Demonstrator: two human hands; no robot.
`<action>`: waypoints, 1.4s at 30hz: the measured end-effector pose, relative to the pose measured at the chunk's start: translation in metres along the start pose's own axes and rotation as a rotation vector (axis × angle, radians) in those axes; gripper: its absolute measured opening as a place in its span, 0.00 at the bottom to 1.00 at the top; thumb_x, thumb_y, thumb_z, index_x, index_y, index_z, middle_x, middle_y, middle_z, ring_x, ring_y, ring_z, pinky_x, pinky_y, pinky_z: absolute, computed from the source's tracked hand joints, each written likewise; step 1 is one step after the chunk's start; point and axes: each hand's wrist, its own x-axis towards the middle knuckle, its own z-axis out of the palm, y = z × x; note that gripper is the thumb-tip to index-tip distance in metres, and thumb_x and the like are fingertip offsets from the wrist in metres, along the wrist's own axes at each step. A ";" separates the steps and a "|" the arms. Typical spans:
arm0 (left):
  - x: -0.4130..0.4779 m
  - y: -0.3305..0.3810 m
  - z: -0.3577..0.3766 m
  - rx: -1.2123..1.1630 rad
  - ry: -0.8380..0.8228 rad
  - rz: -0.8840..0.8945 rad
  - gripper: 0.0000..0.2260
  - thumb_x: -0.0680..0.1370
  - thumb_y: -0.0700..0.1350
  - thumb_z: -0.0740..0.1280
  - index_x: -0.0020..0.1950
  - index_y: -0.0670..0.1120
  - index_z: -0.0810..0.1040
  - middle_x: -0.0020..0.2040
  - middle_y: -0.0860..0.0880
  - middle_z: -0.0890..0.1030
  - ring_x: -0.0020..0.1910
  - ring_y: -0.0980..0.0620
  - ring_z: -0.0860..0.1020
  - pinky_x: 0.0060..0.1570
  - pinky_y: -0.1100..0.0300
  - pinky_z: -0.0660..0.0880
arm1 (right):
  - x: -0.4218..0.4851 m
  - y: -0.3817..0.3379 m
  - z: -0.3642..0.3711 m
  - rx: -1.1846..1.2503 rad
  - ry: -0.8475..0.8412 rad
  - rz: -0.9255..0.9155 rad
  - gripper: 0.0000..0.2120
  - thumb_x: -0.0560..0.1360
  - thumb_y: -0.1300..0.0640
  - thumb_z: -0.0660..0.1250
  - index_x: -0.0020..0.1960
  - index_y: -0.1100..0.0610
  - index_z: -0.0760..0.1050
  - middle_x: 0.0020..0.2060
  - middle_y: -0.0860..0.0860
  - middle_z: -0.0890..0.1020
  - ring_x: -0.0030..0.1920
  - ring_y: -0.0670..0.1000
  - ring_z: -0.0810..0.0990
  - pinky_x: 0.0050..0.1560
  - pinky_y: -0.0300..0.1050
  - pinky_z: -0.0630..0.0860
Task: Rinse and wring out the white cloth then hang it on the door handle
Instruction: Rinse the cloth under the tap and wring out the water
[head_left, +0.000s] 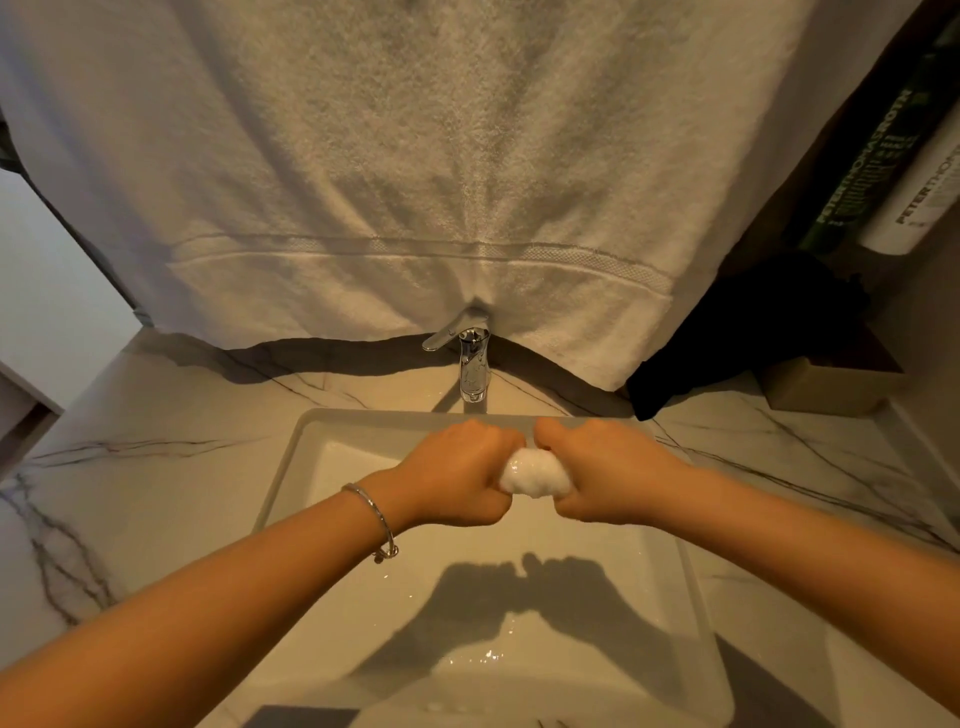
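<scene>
The white cloth (534, 472) is bunched into a tight wet roll between my two fists, held over the sink basin (613, 582). My left hand (457, 475) grips its left end and my right hand (605, 475) grips its right end, knuckles up. Only the middle of the cloth shows between the hands. A chrome faucet (472, 364) stands just behind the hands, and no water stream is visible from it. Drops glisten on the basin floor below. No door handle is in view.
A large white towel (415, 182) hangs behind the faucet and covers the wall. A black cloth (737, 338), a small box (826, 389) and tubes (909, 197) sit at the right. Marble countertop (156, 447) surrounds the sink. A bracelet circles my left wrist.
</scene>
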 end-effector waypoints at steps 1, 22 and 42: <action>0.001 0.002 0.000 -0.107 -0.009 -0.053 0.10 0.68 0.40 0.70 0.48 0.41 0.77 0.42 0.40 0.82 0.40 0.41 0.80 0.36 0.48 0.78 | 0.002 0.001 0.001 -0.051 0.068 -0.029 0.19 0.68 0.52 0.68 0.55 0.55 0.66 0.43 0.54 0.82 0.37 0.56 0.77 0.25 0.39 0.58; -0.004 0.000 -0.024 0.330 0.592 0.286 0.14 0.63 0.44 0.74 0.45 0.40 0.80 0.57 0.35 0.79 0.60 0.39 0.70 0.51 0.44 0.74 | -0.010 -0.001 -0.020 1.769 -0.746 0.369 0.14 0.61 0.51 0.77 0.41 0.60 0.83 0.34 0.56 0.84 0.38 0.57 0.85 0.36 0.50 0.83; -0.019 0.009 0.022 -0.573 -0.044 -0.191 0.04 0.68 0.33 0.69 0.41 0.38 0.79 0.39 0.39 0.81 0.34 0.48 0.78 0.33 0.58 0.76 | 0.005 -0.006 0.017 -0.080 -0.014 -0.043 0.17 0.70 0.52 0.69 0.55 0.54 0.66 0.44 0.56 0.81 0.35 0.55 0.73 0.24 0.39 0.57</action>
